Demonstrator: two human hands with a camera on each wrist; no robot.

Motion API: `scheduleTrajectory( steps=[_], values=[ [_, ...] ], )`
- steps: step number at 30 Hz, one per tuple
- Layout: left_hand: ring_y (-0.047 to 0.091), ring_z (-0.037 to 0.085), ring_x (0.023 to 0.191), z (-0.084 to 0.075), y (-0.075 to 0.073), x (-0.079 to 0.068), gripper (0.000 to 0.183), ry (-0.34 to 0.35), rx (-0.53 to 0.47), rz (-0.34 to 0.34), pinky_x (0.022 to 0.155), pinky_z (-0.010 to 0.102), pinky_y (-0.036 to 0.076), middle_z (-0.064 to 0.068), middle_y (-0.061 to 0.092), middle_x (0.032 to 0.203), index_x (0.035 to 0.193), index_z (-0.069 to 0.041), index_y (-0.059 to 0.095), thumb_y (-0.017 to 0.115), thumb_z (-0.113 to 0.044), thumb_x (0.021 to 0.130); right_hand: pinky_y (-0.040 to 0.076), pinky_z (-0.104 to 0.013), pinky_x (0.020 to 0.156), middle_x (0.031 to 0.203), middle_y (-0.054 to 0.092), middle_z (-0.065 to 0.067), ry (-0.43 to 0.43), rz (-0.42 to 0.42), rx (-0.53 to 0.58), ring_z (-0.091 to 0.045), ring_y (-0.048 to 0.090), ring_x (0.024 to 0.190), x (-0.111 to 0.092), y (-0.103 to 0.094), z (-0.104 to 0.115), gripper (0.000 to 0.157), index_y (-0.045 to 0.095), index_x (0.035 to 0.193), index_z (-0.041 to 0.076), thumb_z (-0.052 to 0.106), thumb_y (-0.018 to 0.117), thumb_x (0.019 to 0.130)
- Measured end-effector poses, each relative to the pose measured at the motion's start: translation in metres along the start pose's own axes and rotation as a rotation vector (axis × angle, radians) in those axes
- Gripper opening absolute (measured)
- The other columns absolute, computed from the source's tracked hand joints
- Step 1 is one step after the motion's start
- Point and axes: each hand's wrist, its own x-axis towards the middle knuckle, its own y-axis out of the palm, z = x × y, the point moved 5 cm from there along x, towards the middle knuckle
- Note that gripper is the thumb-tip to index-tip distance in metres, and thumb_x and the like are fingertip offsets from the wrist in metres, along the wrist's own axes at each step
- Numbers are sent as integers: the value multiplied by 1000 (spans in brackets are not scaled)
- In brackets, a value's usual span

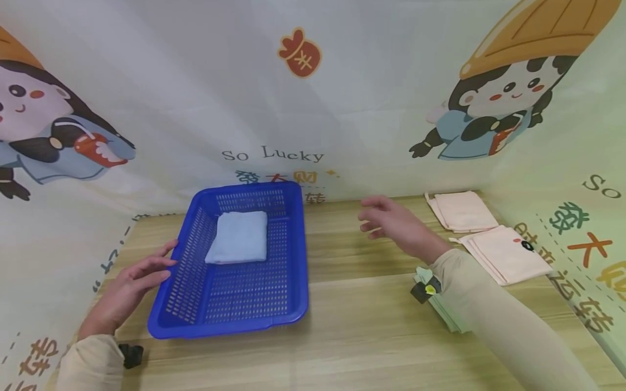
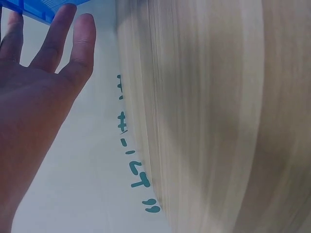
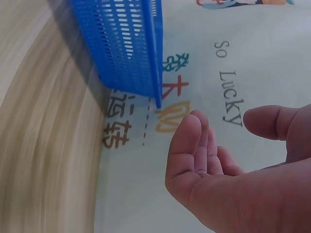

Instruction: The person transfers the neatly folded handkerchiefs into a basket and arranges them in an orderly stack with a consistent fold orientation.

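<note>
While hands (image 1: 128, 285) (image 1: 398, 227) are released | left beside edge of blue basket (image 1: 215, 330) | tabletop (image 1: 337, 260) separates basket from right

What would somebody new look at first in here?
Probably the bright blue basket, left of centre on the wooden table, with a folded pale-blue cloth inside. Then perhaps the cartoon figure with the orange hat, on the backdrop at the upper right. The right hand, holding nothing, might come next, between the basket and the two pink cloths.
</note>
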Motion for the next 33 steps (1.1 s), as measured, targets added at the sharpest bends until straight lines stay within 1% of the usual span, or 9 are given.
scheduleTrajectory(
  steps=[6,12,17,19,21,24,27,30,33],
  values=[
    [-4,26,162,1,0,1,49,-8,6,-3,119,75,6,-18,18,171,138,-6,56,56,-41,104,57,-31,93,146,50,-23,-6,-44,-15,-23,64,112,-6,-15,-3,52,36,151,1,23,47,105],
    [-3,24,162,0,1,1,49,-7,7,-3,120,75,8,-19,18,170,139,-6,55,55,-41,105,56,-32,97,148,46,-23,-2,-68,-22,-22,63,112,-17,-35,-7,55,35,153,1,23,49,105],
    [-1,18,162,-1,2,0,47,8,-17,6,120,74,7,-19,20,170,139,-6,55,55,-38,105,56,-25,92,148,45,-23,0,-85,-10,-11,65,104,-29,-50,-16,57,33,153,-3,24,52,105],
    [1,15,162,0,2,-1,47,12,-8,3,126,63,12,-20,20,170,140,-6,55,54,-38,106,56,-22,90,145,46,-21,-3,-96,-5,-6,66,100,-32,-56,-21,56,34,152,-4,25,50,106],
    [2,13,162,0,2,-2,47,14,-3,1,126,58,14,-20,20,170,141,-6,54,53,-38,106,56,-21,89,140,49,-16,-3,-109,3,-3,65,98,-35,-62,-27,55,34,151,-4,26,47,108],
    [1,16,162,1,1,-3,48,5,-2,-9,126,60,13,-19,19,170,141,-7,54,53,-39,106,56,-21,89,128,54,-3,-4,-124,15,-2,65,99,-40,-70,-37,53,34,150,-5,27,44,109],
    [-2,22,162,0,1,-2,49,-8,-7,-16,120,74,7,-18,18,170,140,-7,55,55,-41,105,56,-21,89,118,56,7,-4,-144,24,-1,65,99,-44,-78,-46,54,34,150,-5,28,44,109],
    [-2,23,162,0,1,-2,49,-9,3,-18,119,75,7,-19,19,170,140,-7,55,55,-41,105,56,-20,87,115,56,9,7,-176,10,0,65,97,-47,-85,-55,55,33,150,-5,28,45,109],
    [0,18,163,0,2,-2,49,2,5,-15,121,72,10,-19,20,170,141,-7,55,54,-40,105,56,-19,86,118,55,4,39,-209,-36,2,64,95,-50,-91,-63,58,33,151,-5,32,48,108]
  ],
)
